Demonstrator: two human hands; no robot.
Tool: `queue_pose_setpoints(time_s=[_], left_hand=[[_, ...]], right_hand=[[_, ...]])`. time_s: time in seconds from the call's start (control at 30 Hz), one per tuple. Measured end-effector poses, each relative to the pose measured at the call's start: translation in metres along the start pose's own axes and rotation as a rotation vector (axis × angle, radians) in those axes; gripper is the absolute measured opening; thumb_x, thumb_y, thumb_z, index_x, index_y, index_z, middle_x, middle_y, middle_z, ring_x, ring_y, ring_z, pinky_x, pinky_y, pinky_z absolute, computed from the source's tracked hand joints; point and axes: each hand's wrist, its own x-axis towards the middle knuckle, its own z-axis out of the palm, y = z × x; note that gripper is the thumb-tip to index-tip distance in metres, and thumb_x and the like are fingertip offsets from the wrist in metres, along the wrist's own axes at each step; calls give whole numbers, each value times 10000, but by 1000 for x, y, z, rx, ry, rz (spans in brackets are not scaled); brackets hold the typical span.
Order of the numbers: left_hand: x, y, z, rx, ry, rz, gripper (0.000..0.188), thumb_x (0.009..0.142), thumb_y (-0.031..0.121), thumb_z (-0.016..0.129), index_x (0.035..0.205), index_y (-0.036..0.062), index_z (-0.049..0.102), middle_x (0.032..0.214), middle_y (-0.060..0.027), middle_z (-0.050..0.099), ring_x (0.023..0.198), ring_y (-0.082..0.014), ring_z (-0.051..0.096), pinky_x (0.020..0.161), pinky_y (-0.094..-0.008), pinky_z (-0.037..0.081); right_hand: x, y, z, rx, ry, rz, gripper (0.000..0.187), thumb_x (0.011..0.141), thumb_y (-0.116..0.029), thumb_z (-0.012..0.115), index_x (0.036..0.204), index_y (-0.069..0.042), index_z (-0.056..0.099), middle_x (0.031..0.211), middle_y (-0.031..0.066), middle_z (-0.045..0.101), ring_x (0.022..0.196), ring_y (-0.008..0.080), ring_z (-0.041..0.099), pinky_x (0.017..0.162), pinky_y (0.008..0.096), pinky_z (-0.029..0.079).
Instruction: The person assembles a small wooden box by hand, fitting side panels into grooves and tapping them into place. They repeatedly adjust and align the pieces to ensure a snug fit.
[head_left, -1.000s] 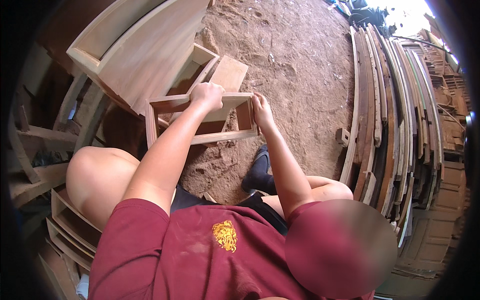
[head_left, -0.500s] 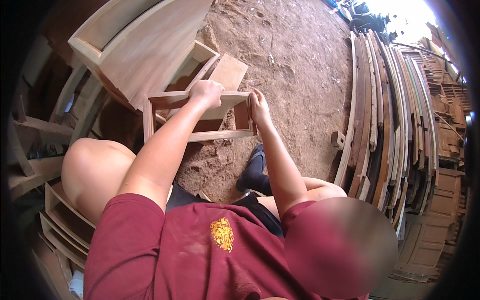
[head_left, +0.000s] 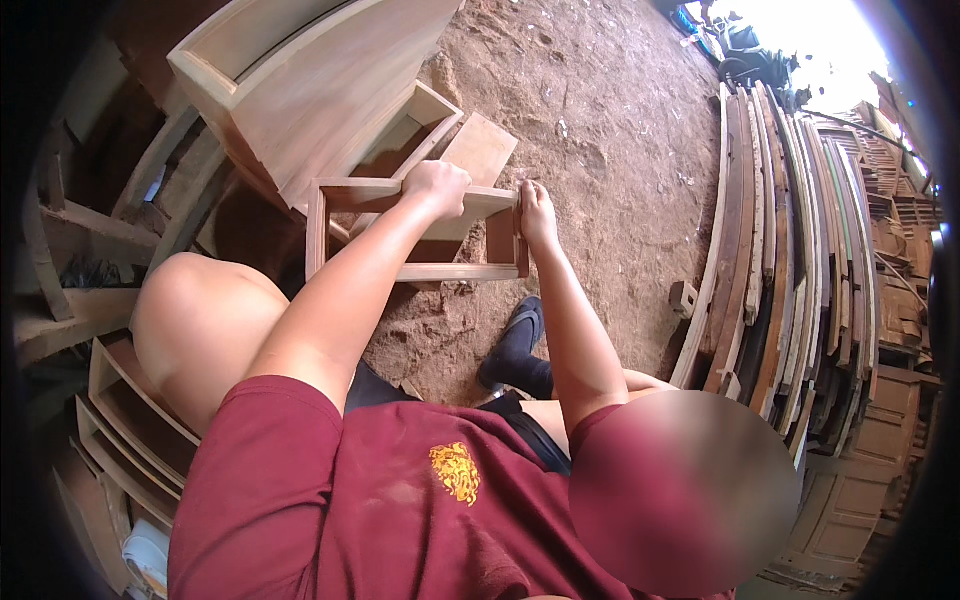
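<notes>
A rectangular wooden drawer frame [head_left: 457, 271] is held up in front of me, its open middle showing the ground and boards beyond. My left hand [head_left: 437, 188] is closed over its far rail, right of the middle; whether anything thin lies under those fingers is hidden. Around the frame's right end my right hand [head_left: 538, 212] is curled, fingers on the outer face near the far corner. Just past the frame lie a pale wooden drawer box [head_left: 440, 103] and a flat board [head_left: 482, 148].
A large wooden cabinet [head_left: 320, 95] stands at the far left. More drawer boxes [head_left: 125, 440] are stacked by my left knee. Long planks [head_left: 745, 240] line the right side, with a small wood block [head_left: 683, 299] beside them. My shod foot [head_left: 515, 345] rests on the dirt floor [head_left: 620, 150].
The whole view has shifted slightly, so most things appear farther right. My left hand has slid a little rightward along the far rail. The right hand keeps its hold.
</notes>
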Motion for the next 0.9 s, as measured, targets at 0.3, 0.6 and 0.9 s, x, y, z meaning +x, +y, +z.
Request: queue_pose_setpoints(time_s=[0.3,0.6,0.9], left_hand=[[-2,-6,11,-19,-4,-33,226,824,149,657,1018,139,771,1082,-102,755,1033,-262,724,853,-409,590],[-4,-29,-4,-162,-64,-22,680,823,328,746,1445,172,522,1362,-123,633,1228,-281,624,1011,-427,514],[-47,-63,-6,-180,7,-256,929,726,589,799,1510,232,451,1573,-147,414,1404,-339,455,1144,-510,379]], right_hand=[[-107,66,-31,-156,-57,48,540,1059,-398,469,1424,0,485,1205,213,654,1079,265,666,896,366,520],[-123,-101,-148,-946,-731,72,297,923,-298,704,1047,-29,683,762,118,721,573,207,699,515,349,587],[-70,-96,-68,-578,-256,-18,527,790,-495,791,977,-14,685,880,156,722,856,291,718,810,414,548]])
